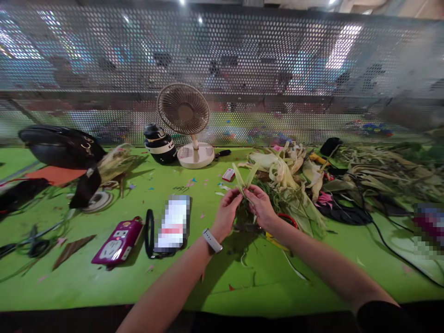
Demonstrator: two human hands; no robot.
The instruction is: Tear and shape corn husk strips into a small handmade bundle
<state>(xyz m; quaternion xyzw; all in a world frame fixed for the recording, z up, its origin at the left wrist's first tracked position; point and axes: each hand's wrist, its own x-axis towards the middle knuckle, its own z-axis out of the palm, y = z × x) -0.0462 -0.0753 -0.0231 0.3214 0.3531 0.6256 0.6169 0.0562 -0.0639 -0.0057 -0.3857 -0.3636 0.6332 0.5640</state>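
Currently, from where I stand: left hand (226,213) pinching pale-green husk strips (239,178) | right hand (262,208) pinching same strips, hands nearly together | strips splayed in a V above bench (215,298), just beside husk pile (277,171) | fan (184,111) standing farther back, before perforated screen (263,51).

Leaf strip (240,178): lower part hidden behind the fingers of left grip (226,215) and right grip (262,208). Red loop (293,221), just beside right grip: partly covered by the wrist. Phone (174,222), left of left grip: screen pixelated, unreadable. Purple item (429,227), far right of right grip: pixelated, cut by frame edge. Shapes behind mesh (243,60), beyond both grips: blurred, unidentifiable.
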